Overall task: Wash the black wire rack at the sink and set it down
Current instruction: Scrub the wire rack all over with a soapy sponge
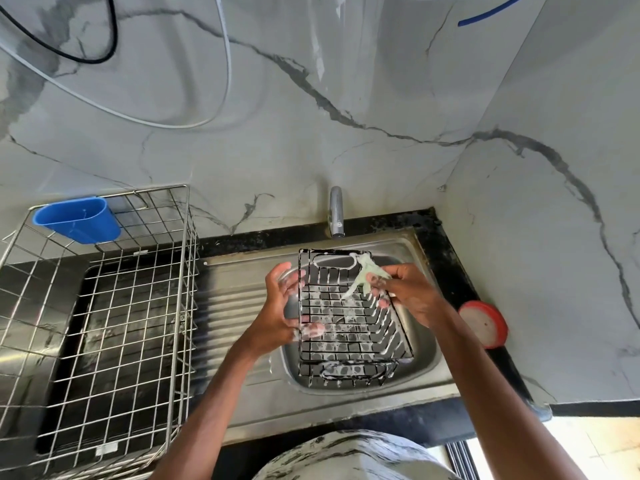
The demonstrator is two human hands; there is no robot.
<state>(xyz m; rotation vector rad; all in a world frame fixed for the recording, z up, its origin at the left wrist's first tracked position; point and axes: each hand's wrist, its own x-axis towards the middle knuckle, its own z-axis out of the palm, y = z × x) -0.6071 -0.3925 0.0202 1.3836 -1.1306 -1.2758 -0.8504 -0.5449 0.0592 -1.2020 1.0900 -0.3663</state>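
The black wire rack point(349, 327), streaked with suds, sits over the basin of the steel sink point(426, 344), below the tap point(336, 213); the left grip point(282, 306) curls round the rack's left edge; the right grip point(410, 292) pinches a pale green cloth point(367, 271) against the rack's far right corner; on the table to the left stands a wire basket point(188, 271) with a blue cup point(79, 220) hung on it; a red-rimmed disc point(483, 323) lies to the right.

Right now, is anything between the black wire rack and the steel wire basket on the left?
Nothing visible lies on the ribbed drainboard between them. Only the sink-side wall of the steel wire basket stands in the path. The black wire rack, held by the left hand, would likely go over it.
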